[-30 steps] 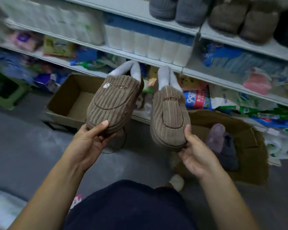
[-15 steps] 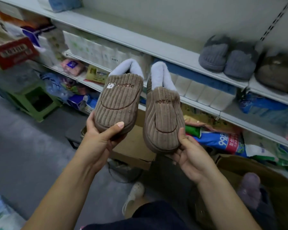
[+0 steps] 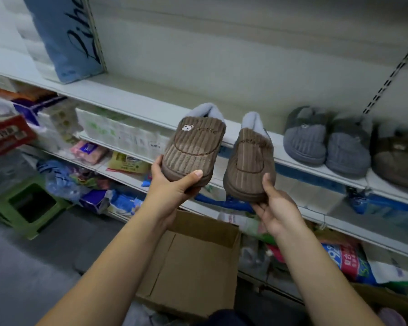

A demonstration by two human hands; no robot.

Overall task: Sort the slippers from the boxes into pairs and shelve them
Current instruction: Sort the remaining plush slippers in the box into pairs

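My left hand [image 3: 172, 184] grips the toe of a brown corduroy slipper [image 3: 193, 147] that has a bear patch and pale fleece lining. A matching brown slipper [image 3: 250, 161] is held by the toe in my right hand [image 3: 276, 205]. Both slippers are raised side by side, just in front of the white upper shelf [image 3: 137, 104]. On that shelf to the right sit a pair of grey slippers [image 3: 325, 142] and a darker brown slipper [image 3: 398, 158] at the frame's edge.
An open cardboard box [image 3: 198, 262] stands on the floor below my hands. A second box edge [image 3: 386, 300] shows at the lower right. Lower shelves hold packaged goods. A green stool [image 3: 26, 203] stands at the left, and a blue pack [image 3: 64, 36] on the upper shelf.
Both hands have lifted the brown pair up and toward the upper shelf. The view has tilted upward, so the boxes now lie lower in the frame.
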